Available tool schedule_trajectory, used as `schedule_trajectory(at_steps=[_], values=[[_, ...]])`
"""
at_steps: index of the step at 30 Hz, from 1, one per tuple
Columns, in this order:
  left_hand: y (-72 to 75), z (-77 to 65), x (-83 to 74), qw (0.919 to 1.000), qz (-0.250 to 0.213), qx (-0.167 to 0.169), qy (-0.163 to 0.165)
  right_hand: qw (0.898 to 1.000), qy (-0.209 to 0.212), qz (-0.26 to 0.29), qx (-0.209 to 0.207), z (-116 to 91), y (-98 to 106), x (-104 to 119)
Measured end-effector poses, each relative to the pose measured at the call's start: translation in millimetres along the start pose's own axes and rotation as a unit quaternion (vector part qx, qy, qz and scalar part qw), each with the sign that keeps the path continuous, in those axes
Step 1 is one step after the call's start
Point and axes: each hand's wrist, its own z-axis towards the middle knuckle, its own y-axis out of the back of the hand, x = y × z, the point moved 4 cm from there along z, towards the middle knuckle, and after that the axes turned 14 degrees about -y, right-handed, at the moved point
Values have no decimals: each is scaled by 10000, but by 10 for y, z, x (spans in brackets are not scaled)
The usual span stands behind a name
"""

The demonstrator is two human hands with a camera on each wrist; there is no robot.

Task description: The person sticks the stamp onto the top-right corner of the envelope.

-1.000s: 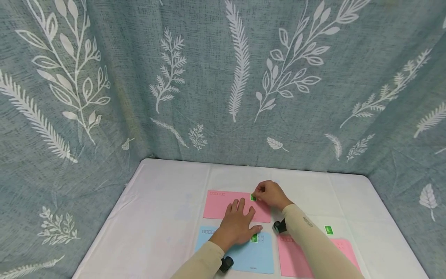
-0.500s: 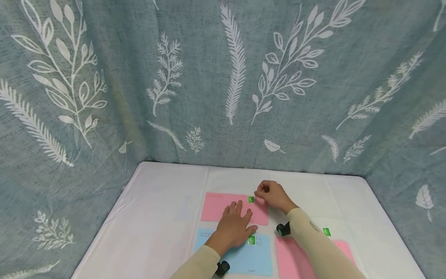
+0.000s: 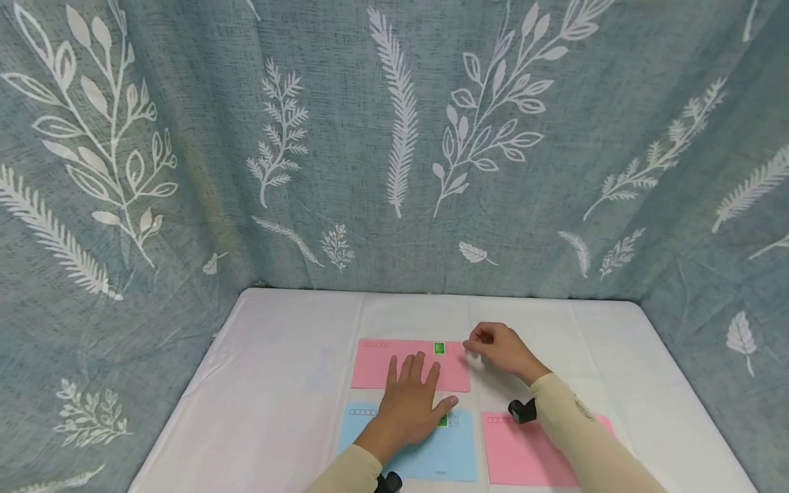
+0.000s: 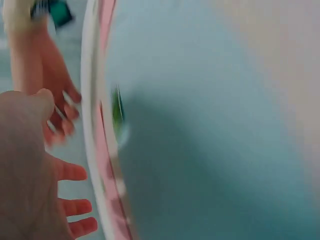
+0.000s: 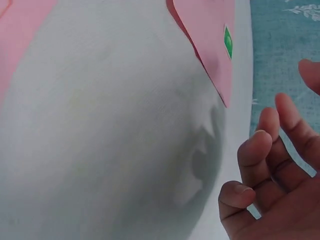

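My left hand [image 3: 409,407] is spread with straight fingers over the blue envelope [image 3: 444,459], fingertips on the lower part of the far pink envelope [image 3: 376,366]. A green stamp [image 3: 439,348] sits near that pink envelope's top right corner. Another green stamp [image 3: 443,421] on the blue envelope is partly hidden by my left thumb. Beside the pink envelope's right edge, my right hand [image 3: 501,348] hovers with loosely bent fingers. In the right wrist view its thumb and fingers [image 5: 255,147] stand apart with nothing between them.
A second pink envelope [image 3: 511,452] lies at the near right, partly under the right sleeve [image 3: 585,438]. All rest on a white-covered table [image 3: 277,397]. A leaf-patterned curtain [image 3: 345,171] encloses the back and sides.
My right hand has drawn away to the right from the stamp on the far pink envelope. My left hand stays spread there. The loose stamp at the right is now hidden by the right arm.
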Motion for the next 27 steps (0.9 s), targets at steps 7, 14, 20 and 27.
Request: schedule_trajectory(at_steps=[7, 14, 20, 27], values=[[-70, -179, -730, 9882, 975, 597, -1023, 9998, 109, -108, 118, -134, 72, -24], [-425, -329, -1389, 9400, 2618, 64, -2185, 9990, 148, -278, 323, -312, 230, -122], [-667, -288, -1622, 9236, 2887, -509, -2471, 9989, 104, -273, 358, -461, 406, -278], [-702, -155, -1722, 9230, 2806, -818, -2502, 9995, -2, -291, 101, -628, 650, -430]])
